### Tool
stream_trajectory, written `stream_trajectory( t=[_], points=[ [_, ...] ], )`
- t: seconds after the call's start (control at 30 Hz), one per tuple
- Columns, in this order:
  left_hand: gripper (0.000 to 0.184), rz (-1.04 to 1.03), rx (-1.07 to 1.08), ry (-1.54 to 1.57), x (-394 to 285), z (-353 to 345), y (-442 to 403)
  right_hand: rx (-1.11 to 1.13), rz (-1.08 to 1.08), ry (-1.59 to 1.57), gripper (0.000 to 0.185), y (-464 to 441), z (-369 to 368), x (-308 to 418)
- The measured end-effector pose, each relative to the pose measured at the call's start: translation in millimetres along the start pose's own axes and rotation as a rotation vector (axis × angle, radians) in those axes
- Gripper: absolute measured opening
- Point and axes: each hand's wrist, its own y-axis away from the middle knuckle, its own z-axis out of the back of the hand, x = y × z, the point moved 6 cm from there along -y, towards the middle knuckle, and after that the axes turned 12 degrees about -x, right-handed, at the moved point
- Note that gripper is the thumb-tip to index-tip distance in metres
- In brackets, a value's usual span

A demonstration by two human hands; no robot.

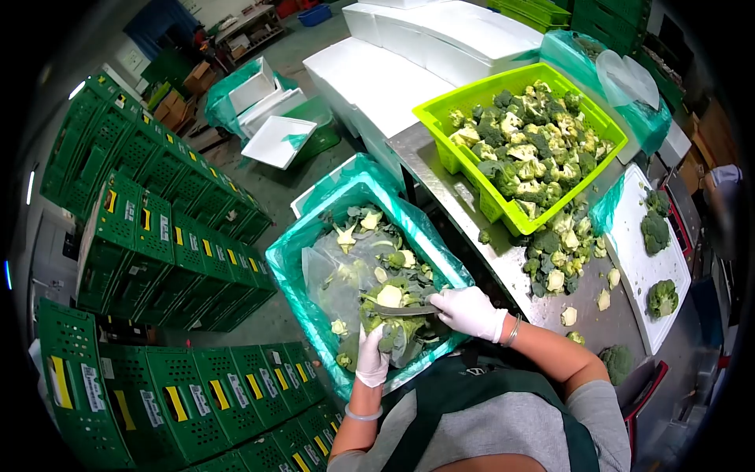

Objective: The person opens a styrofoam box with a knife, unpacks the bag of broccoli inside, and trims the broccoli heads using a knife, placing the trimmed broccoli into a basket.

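My left hand (372, 358), in a white glove, is closed around a head of broccoli (391, 297) whose pale cut stem faces up. In my gloved right hand (465, 312) is a knife (409, 311), its blade lying across the broccoli. Both hands are over a bin lined with teal plastic (292, 271). Broccoli leaves and stem pieces lie inside it, together with a clear plastic sheet (334, 275). The left fingertips are partly hidden by the broccoli.
A lime-green crate (503, 211) of cut florets stands on the metal table (472, 228), with loose florets (560, 248) beside it. A white foam lid (637, 259) carries several broccoli heads. Stacked green crates (173, 244) line the left; white foam boxes (370, 82) stand ahead.
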Motion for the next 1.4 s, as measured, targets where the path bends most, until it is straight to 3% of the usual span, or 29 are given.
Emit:
stream_trajectory(
  t=[0.2,0.33,0.53,0.6,0.63,0.7,0.73,0.83,0.87,0.93,1.07,1.1,1.2,1.4],
  points=[
    [0.045,-0.121,-0.031,-0.005,-8.9,-0.2,2.5,-0.075,0.242,0.145,0.005,-9.2,-14.2,30.1],
    [0.053,-0.073,-0.04,0.073,-10.2,0.5,18.1,-0.036,0.205,0.164,0.005,-26.6,-24.7,17.1],
    [0.055,-0.188,-0.146,-0.046,-29.4,4.9,36.7,-0.136,0.235,0.106,0.01,-30.2,-56.3,-15.5],
    [0.061,-0.164,-0.215,-0.056,-33.8,4.8,42.0,-0.007,0.116,0.15,0.009,-36.6,-80.9,-35.3],
    [0.065,-0.357,-0.24,-0.26,-49.5,4.1,52.2,0.007,-0.138,0.198,0.008,-34.3,-76.1,-78.9],
    [0.072,-0.851,-0.223,-0.684,-77.7,12.1,67.7,0.01,-0.421,0.225,0.014,-21.3,-54.5,-141.8],
    [0.072,-0.817,-0.198,-0.534,-85.5,12.2,70.7,0.015,-0.428,0.218,0.02,-25.9,-39.3,-153.2],
    [0.067,-0.472,-0.215,-0.19,-89.4,21.7,54.1,-0.106,-0.309,-0.185,0.031,-51.9,2.0,-75.8],
    [0.065,-0.447,-0.135,-0.002,-86.9,25.3,42.3,-0.025,-0.252,-0.246,0.03,-56.7,1.0,-54.0],
    [0.063,-0.426,-0.186,0.111,-75.8,39.6,27.7,-0.142,-0.11,-0.496,0.028,-49.2,-13.0,-26.1],
    [0.061,-0.522,-0.161,0.11,-72.6,46.7,16.3,0.4,-0.522,-1.297,0.031,-7.3,-37.0,19.9],
    [0.063,-0.545,-0.187,0.104,-73.3,44.5,16.0,0.439,-0.519,-1.381,0.034,0.6,-40.9,28.4],
    [0.062,-0.672,-0.177,0.009,-75.0,36.4,14.7,0.593,-0.792,-1.662,0.028,14.7,-60.0,37.5],
    [0.071,-0.675,-0.117,0.032,-67.7,17.3,10.3,0.591,-1.004,-2.173,0.024,12.5,-53.8,63.1]
  ],
)
